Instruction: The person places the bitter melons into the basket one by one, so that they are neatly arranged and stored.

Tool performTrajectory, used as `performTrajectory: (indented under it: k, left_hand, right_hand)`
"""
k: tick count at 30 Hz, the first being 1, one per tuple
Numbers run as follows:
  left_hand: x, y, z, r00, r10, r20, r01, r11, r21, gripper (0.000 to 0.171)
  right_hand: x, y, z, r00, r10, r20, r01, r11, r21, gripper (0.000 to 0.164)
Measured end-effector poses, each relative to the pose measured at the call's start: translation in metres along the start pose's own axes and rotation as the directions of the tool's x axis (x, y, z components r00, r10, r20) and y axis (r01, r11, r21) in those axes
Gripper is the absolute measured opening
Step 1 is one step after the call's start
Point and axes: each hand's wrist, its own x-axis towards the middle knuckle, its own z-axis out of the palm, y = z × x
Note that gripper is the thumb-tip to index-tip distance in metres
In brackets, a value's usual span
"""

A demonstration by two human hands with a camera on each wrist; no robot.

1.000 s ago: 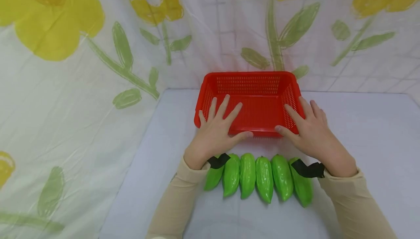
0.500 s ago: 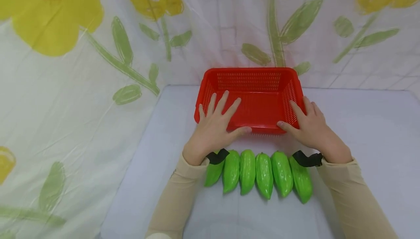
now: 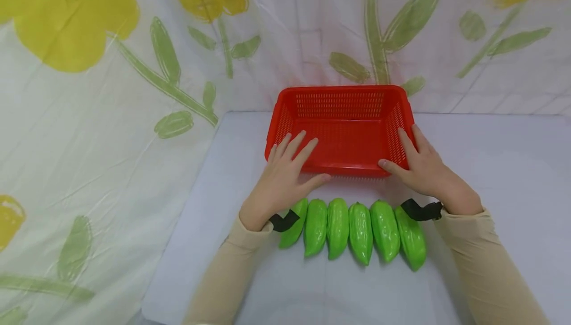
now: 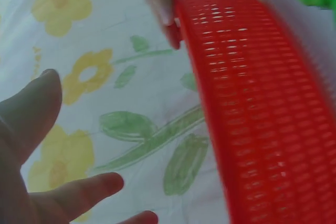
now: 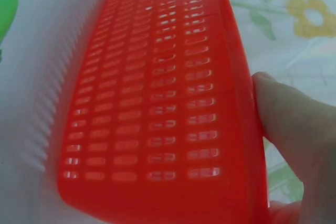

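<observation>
A red perforated plastic basket stands near the back of the white table, with nothing in it. My left hand hovers over its front left corner, fingers spread; the left wrist view shows the thumb and fingers apart from the rim. At the front right corner is my right hand, its thumb touching the rim and its other fingers extended along the right side. In front of the basket lies a row of several green, ridged, pointed vegetables resembling bitter melons, the outermost partly hidden by my wrist straps.
A white table carries everything. Behind it and along the left hangs a white cloth printed with yellow flowers and green leaves, close to the basket's back rim. Beige sleeves cover both forearms, one on each side of the green row.
My left hand has drawn back a little toward the left from the basket's front rim. My right hand stays near the right corner. The head view has tilted slightly.
</observation>
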Motion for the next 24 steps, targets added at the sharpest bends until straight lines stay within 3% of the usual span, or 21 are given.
performTrajectory:
  k: [7,16,20,24]
  left_hand:
    - [-0.021,-0.013,0.014,0.995,0.049,-0.09,-0.051,0.998,-0.027,0.079]
    - [-0.05,-0.026,0.032,0.975,0.129,-0.183,-0.136,0.99,-0.024,0.065]
    - [-0.062,-0.029,0.038,0.979,0.124,-0.16,-0.132,0.991,-0.038,0.063]
    - [-0.073,-0.033,0.045,0.997,0.049,-0.055,-0.054,0.995,-0.088,0.065]
  right_hand:
    - [0.002,0.0,-0.002,1.0,0.012,0.022,-0.013,0.999,0.031,0.105]
    - [0.004,-0.001,-0.003,0.999,0.019,0.042,-0.021,0.999,0.041,0.106]
    - [0.003,0.002,-0.002,0.999,0.025,0.049,-0.027,0.999,0.045,0.106]
    - [0.003,0.005,0.0,0.998,0.033,0.056,-0.036,0.998,0.045,0.105]
